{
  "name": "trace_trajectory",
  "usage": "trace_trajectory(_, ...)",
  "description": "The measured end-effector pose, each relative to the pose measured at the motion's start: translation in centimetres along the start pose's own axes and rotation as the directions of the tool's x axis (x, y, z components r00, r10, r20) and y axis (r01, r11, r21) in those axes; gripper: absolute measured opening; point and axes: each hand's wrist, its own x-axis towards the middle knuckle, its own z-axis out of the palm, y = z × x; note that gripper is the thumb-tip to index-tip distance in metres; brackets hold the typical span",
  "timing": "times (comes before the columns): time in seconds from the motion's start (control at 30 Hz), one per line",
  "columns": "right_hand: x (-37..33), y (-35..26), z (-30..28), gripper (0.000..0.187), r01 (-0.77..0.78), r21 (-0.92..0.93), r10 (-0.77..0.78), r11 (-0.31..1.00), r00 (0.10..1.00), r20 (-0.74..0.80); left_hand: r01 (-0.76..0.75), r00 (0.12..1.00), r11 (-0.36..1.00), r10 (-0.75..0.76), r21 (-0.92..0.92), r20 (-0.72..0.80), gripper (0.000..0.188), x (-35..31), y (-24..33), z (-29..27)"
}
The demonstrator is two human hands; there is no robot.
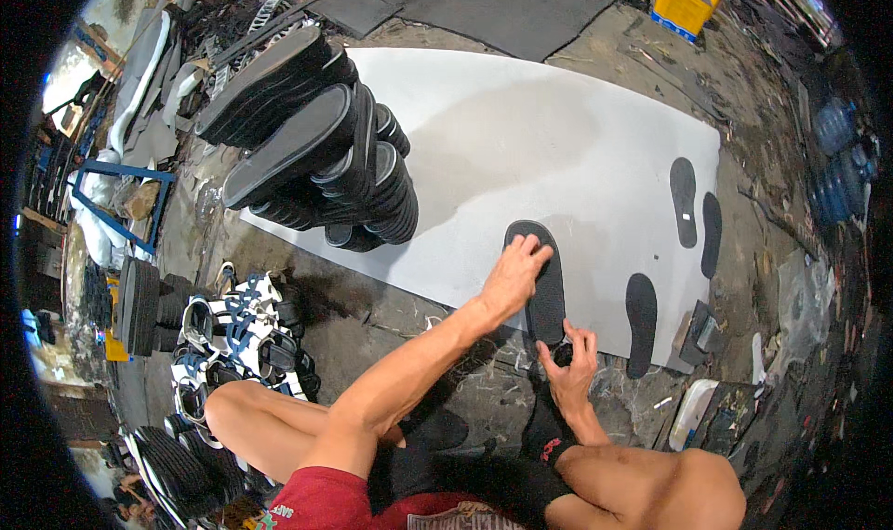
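A pale sheet covers the ground, its near edge close to the person's knees, probably so that work laid there falls within reach. On its left end, a tall stack of black soles leans in crisscrossed layers; bundling them there seems to leave the middle free. Off the near-left corner lies a heap of white and navy straps.

At the middle of the near edge, its near end jutting past it, is the handled sole. The left hand bends its fingers over the far part, apparently steadying it, though I cannot tell whether it grips or merely presses. The right hand pinches the near end between thumb and fingers, as far as the shadow there shows. Smaller-looking loose soles lie by the right edge and near-right corner.
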Motion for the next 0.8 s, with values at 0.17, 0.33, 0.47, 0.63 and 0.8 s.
trace_trajectory(0.17, 0.1, 0.5, -0.1, 0.061, 0.036, -0.021, -0.036, 0.999, 0.999, -0.006, -0.071, 0.997, 0.986, 0.065, 0.149, 0.046, 0.093, -2.9, 4.1, -1.2)
trace_trajectory(0.33, 4.9, 2.9, -4.0, 0.028, -0.195, 0.141, 0.183, 0.971, 0.979, 0.090, -0.029, 0.998, 0.939, 0.008, 0.343, 0.063, 0.110, -3.1, 5.2, 1.0)
trace_trajectory(0.47, 16.2, 3.4, -6.7, 0.038, -0.114, 0.317, 0.058, 0.941, 0.982, 0.181, -0.035, 0.987, 0.904, -0.036, 0.426, 0.156, 0.067, -1.9, 7.4, 2.0)
trace_trajectory(0.63, 24.5, -0.9, -3.0, 0.035, -0.081, 0.469, -0.219, 0.880, 0.805, 0.551, 0.053, 0.970, 0.777, -0.189, 0.627, 0.152, 0.053, -0.6, 11.2, 4.5)
trace_trajectory(0.8, 24.1, -3.6, -0.5, 0.030, 0.309, 0.267, -0.390, 0.913, 0.472, 0.790, -0.015, 0.949, 0.851, -0.154, 0.524, 0.277, 0.044, -0.3, 12.0, 4.3)
